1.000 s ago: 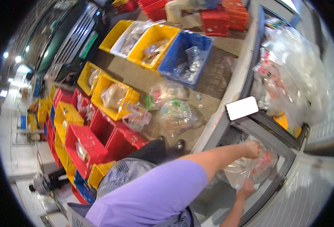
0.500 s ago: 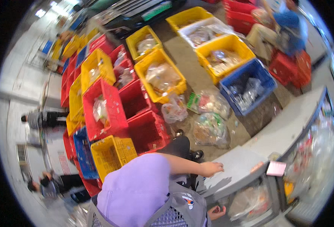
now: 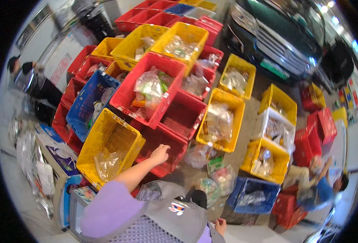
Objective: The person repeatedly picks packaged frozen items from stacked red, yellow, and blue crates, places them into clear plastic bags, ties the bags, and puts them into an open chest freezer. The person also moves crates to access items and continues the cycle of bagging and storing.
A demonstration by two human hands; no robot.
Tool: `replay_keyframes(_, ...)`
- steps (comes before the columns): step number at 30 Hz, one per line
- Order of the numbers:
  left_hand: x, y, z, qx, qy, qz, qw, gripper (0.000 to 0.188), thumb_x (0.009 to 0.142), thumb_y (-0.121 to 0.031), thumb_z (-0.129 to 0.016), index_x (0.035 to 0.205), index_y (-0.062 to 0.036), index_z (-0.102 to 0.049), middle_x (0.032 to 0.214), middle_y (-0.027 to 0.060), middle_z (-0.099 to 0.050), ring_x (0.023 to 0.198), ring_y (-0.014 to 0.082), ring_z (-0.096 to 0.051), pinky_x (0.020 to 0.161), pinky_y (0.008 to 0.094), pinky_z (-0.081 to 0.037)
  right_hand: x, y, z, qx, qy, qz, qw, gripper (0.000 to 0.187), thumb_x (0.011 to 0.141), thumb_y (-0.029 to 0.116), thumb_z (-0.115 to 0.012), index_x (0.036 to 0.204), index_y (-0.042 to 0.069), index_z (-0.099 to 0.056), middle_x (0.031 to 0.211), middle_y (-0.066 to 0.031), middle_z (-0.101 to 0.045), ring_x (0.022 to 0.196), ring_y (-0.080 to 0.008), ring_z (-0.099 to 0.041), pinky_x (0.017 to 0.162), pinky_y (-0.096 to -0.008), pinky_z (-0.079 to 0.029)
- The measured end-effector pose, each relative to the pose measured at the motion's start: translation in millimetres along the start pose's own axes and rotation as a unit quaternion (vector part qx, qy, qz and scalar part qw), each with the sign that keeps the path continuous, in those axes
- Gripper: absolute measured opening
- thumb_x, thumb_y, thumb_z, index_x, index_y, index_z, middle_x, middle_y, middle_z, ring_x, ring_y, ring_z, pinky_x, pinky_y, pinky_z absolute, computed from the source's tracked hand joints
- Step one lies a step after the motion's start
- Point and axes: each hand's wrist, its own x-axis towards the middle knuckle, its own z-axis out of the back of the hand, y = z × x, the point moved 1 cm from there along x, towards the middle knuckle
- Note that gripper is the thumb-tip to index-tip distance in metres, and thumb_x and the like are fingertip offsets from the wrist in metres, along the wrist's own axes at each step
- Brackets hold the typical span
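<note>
My left hand (image 3: 160, 154) reaches out over a red crate (image 3: 171, 164), its fingers half bent and apart with nothing seen in them. Just left of that forearm, a yellow crate (image 3: 135, 146) has a clear plastic bag (image 3: 108, 166) inside. My right hand (image 3: 220, 226) is low beside my grey vest, fingers loosely bent, apparently empty, and partly hidden by the vest. Beyond my left hand stands an upper red crate (image 3: 120, 95) with bagged goods (image 3: 151, 87), beside another red crate (image 3: 183, 115).
Stacked crates spread ahead, including a blue crate (image 3: 83, 109). Filled bags (image 3: 223, 180) lie on the floor near another blue crate (image 3: 235, 196). A vehicle (image 3: 280, 36) stands at the far right. One person (image 3: 322, 192) sits right; another person (image 3: 37, 85) is at left.
My view has swung left toward the crates. My left hand has gone from over the grey counter to over the red crate. The right hand stays low beside my body.
</note>
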Motion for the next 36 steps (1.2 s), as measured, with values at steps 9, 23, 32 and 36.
replay_keyframes(9, -53.1, -11.0, 145.1, -0.19, -0.263, -0.066, 0.944, 0.033, 0.084, -0.004, -0.056, 0.117, -0.0055, -0.055, 0.112, 0.0126, -0.054, 0.088, 0.0236, -0.061, 0.08, 0.0346, -0.051, 164.8, 198.0, -47.2, -0.427, 0.117, 0.268, 0.856, 0.02, 0.076, 0.016, -0.065, 0.089, 0.001, -0.066, 0.083, -0.0203, -0.066, 0.08, -0.0376, -0.064, 0.072, -0.0431, -0.051)
replay_keyframes(23, -135.9, 24.7, 7.3, -0.409, -0.446, 0.217, 0.766, 0.033, 0.086, 0.001, -0.058, 0.118, -0.0032, -0.054, 0.111, 0.011, -0.057, 0.085, 0.016, -0.065, 0.072, 0.0273, -0.052, 174.9, 526.3, -436.9, -0.322, 0.273, 0.688, 0.591, 0.033, 0.077, 0.005, -0.067, 0.108, 0.001, -0.056, 0.102, -0.0172, -0.056, 0.098, -0.0324, -0.056, 0.087, -0.0398, -0.045)
replay_keyframes(32, -60.0, 12.0, 43.0, -0.385, -0.656, 0.313, 0.569, 0.027, 0.088, 0.004, -0.05, 0.113, -0.0022, -0.057, 0.109, 0.0091, -0.056, 0.092, 0.0175, -0.06, 0.079, 0.0293, -0.05, 308.4, 497.0, -780.7, -0.082, 0.382, -0.237, 0.889, 0.03, 0.086, 0.004, -0.059, 0.112, -0.004, -0.047, 0.097, -0.0166, -0.056, 0.086, -0.0292, -0.062, 0.067, -0.0357, -0.055)
replay_keyframes(36, 15.7, -33.7, 91.5, -0.43, -0.427, 0.375, 0.702, 0.03, 0.085, -0.002, -0.056, 0.114, -0.0069, -0.057, 0.11, 0.0125, -0.056, 0.1, 0.0254, -0.06, 0.086, 0.0347, -0.049, 352.2, 449.8, -824.5, -0.171, 0.372, -0.279, 0.869, 0.026, 0.087, 0.012, -0.062, 0.108, 0.001, -0.051, 0.091, -0.0117, -0.06, 0.082, -0.0279, -0.062, 0.065, -0.0399, -0.054)
